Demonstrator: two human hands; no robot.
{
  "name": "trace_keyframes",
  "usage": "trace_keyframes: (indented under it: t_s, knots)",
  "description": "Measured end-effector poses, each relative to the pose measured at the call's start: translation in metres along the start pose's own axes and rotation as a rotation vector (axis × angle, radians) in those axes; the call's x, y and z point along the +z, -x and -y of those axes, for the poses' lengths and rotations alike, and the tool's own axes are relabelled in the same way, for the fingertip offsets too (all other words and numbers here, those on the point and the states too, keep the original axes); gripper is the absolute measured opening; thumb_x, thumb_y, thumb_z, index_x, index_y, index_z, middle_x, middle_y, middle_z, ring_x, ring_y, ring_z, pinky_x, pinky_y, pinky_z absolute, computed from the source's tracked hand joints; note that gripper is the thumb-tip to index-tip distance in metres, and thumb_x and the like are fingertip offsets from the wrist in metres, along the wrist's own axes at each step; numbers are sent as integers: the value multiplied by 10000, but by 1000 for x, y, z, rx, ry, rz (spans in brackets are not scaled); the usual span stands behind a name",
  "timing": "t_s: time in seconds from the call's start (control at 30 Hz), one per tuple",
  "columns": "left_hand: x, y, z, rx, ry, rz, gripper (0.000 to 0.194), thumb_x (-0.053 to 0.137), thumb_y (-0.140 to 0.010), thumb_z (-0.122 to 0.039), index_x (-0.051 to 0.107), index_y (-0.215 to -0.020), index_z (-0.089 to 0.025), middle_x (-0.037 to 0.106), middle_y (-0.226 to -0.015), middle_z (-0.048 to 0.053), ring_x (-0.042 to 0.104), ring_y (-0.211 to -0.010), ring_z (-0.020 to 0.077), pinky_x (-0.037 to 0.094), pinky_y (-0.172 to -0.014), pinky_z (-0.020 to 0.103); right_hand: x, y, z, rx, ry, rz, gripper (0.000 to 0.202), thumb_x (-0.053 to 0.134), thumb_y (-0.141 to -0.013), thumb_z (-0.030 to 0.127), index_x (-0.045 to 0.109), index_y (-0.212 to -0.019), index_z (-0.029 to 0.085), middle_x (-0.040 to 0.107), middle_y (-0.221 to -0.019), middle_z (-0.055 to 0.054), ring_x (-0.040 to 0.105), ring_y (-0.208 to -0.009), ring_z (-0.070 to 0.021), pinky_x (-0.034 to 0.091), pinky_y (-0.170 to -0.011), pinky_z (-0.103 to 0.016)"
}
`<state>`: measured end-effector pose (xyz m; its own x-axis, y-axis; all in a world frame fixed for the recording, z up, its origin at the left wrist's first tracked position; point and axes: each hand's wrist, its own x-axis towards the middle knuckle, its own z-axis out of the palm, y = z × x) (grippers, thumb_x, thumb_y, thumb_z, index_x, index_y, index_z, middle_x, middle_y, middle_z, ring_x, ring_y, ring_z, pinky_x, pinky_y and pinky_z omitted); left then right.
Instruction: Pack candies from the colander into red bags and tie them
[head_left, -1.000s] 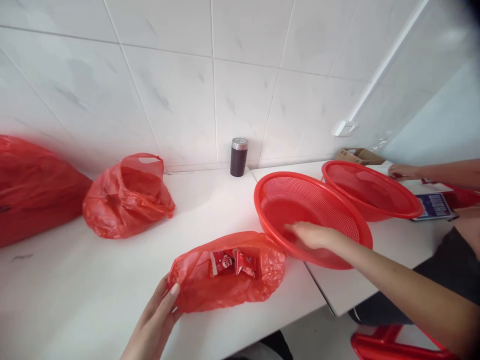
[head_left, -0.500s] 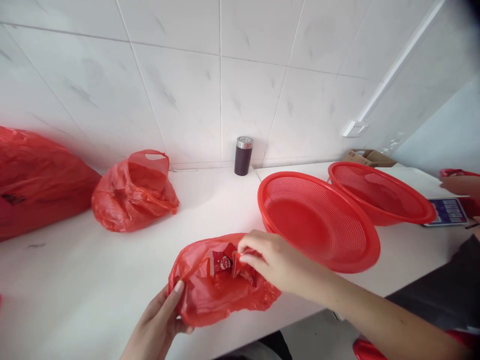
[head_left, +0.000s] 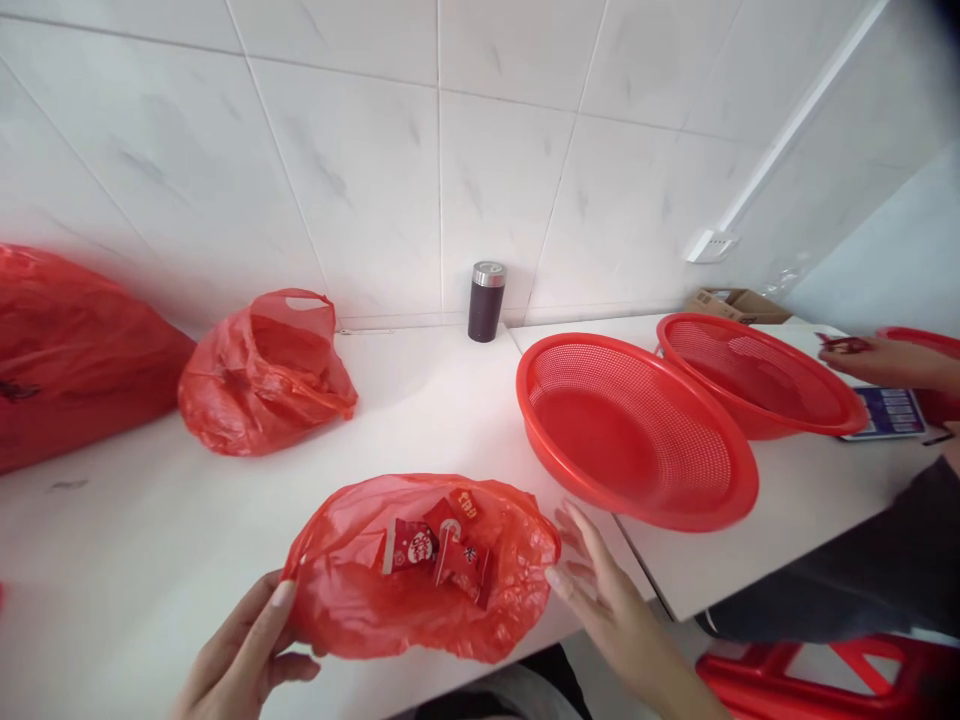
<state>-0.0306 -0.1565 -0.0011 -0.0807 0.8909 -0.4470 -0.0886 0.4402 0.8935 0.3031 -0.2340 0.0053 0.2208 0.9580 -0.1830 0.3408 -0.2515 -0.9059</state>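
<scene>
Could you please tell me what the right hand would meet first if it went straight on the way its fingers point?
The right hand would likely meet the right rim of the open, thin red plastic bag; depth is unclear, so they may be touching.

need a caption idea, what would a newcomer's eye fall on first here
Probably the open red bag on the near part of the white table, with red packets inside, the left hand gripping its left rim and the right hand at its right rim. Next, perhaps, the red baskets to its right, then the dark tumbler by the tiled wall.
</scene>
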Motion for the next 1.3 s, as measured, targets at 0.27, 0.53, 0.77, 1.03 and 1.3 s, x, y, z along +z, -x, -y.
trace_keyframes:
  t_s: [0.27,0.53,0.77,1.03,1.3]
  knots:
    - [3,3,-24,206,-120,-148,381,774,-642,-512,750,-901,-233,726,-956,18,664,-862,261,620,-635,256,-1,-25,38,-120,-143,112,212,557,-894,404,578,-962,204,648,-943,-38,619,-894,-209,498,-791,-313]
    - [29,4,-132,804,221,-25,146,640,-851,-254,697,-755,-161,674,-703,-2,579,-620,117,528,-584,208,-56,-61,133,-379,90,-111,238,657,-815,341,470,-742,213,498,-702,49,502,-643,-110,413,-584,-231]
    - [56,-2,-163,691,87,165,241,695,-819,-334,702,-967,-144,710,-770,40,593,-607,126,479,-556,227,-77,-91,175,-304,-46,295,302,659,-807,435,477,-769,198,640,-883,-40,636,-831,-179,547,-648,-296]
    - [50,-12,-192,662,-70,290,211,665,-837,-277,695,-926,-88,590,-588,-8,526,-518,86,418,-489,177,-76,-114,207,-447,-11,178,274,646,-848,389,458,-758,210,577,-628,21,619,-635,-138,498,-545,-241]
    - [47,-17,-224,525,-293,291,555,707,-778,-415,631,-1215,-80,712,-889,85,674,-750,189,523,-597,239,-81,-145,214,-473,186,110,265,660,-837,368,476,-730,210,448,-527,67,443,-463,-76,344,-464,-210]
